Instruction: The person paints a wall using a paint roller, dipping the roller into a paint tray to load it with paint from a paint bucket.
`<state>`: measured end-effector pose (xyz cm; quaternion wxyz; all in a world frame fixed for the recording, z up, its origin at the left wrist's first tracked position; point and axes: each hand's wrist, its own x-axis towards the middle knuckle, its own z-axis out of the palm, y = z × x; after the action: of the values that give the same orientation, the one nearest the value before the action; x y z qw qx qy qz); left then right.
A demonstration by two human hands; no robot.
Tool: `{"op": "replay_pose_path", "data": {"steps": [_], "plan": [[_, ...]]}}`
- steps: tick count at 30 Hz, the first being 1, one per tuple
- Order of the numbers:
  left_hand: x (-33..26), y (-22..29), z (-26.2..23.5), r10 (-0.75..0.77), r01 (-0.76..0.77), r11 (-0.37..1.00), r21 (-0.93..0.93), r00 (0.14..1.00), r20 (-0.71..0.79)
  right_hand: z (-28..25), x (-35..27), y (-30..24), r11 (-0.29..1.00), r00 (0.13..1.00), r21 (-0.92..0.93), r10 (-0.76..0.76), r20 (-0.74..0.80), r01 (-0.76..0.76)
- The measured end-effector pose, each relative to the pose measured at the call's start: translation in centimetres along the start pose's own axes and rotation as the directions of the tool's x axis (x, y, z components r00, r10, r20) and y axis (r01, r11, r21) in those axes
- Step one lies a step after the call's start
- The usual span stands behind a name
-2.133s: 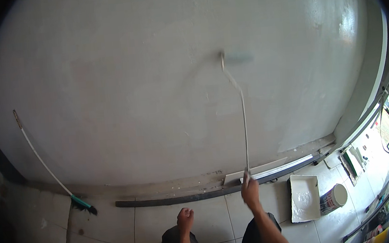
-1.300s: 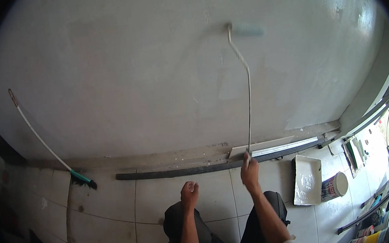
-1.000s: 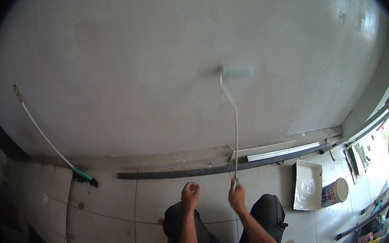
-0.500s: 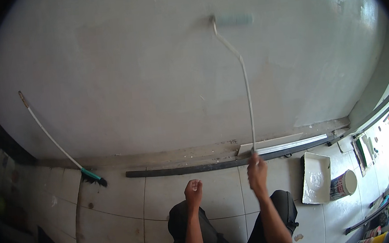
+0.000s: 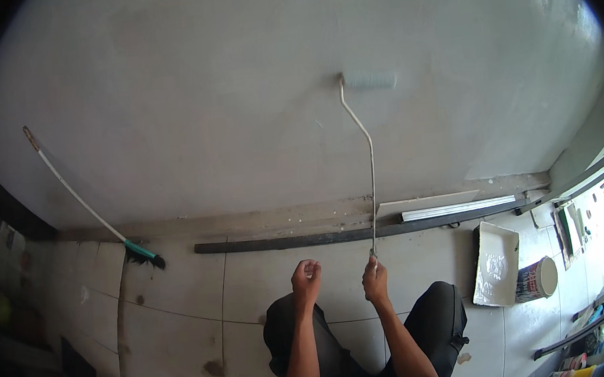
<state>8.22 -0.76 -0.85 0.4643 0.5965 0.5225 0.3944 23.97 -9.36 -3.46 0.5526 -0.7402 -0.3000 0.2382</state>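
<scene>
My right hand (image 5: pixel 375 281) grips the lower end of a long-handled paint roller (image 5: pixel 368 160). Its pale roller head (image 5: pixel 370 80) lies against the grey wall (image 5: pixel 234 86) above and ahead of me. My left hand (image 5: pixel 306 280) hangs a little to the left of the right one, fingers curled into a loose fist with nothing in it. Both forearms come up from the bottom edge over my dark trousers.
A broom (image 5: pixel 93 208) with a white handle and green head leans on the wall at left. A dark strip (image 5: pixel 336 236) and white boards (image 5: pixel 457 208) lie along the wall's foot. A white paint tray (image 5: pixel 496 264) and a paint bucket (image 5: pixel 538 278) stand on the tiled floor at right.
The roller head has come down the wall from its higher spot half a second ago. My right hand has dropped and shifted left with the handle. My left hand stays curled.
</scene>
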Motion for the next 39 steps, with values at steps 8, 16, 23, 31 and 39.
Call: {"op": "replay_pose_path", "data": {"steps": [8, 16, 23, 31, 39], "plan": [[-0.8, -0.5, -1.4, 0.048, -0.045, 0.997, 0.066, 0.998, -0.050, 2.2, -1.0, 6.4, 0.991, 0.994, -0.133, -0.007, -0.108, -0.007], [-4.0, 2.4, -1.2, 0.077, -0.080, 0.993, 0.091, 0.996, 0.034, 6.0, 11.7, 5.8, 0.936, 0.914, -0.137, -0.346, -0.211, 0.323], [-3.8, 1.8, -2.2, 0.096, -0.097, 0.986, 0.135, 0.995, 0.015, 5.8, 11.3, 5.2, 0.950, 0.919, -0.055, -0.311, -0.243, 0.306], [-4.0, 2.7, -1.9, 0.046, -0.051, 0.993, 0.108, 0.998, 0.044, 2.9, 10.4, 4.6, 0.953, 0.853, -0.168, -0.300, -0.428, 0.251], [-4.5, 3.9, -1.8, 0.036, -0.043, 0.991, 0.125, 0.998, 0.058, 3.8, 13.1, 3.1, 0.911, 0.761, -0.031, -0.362, -0.538, 0.411]]}}
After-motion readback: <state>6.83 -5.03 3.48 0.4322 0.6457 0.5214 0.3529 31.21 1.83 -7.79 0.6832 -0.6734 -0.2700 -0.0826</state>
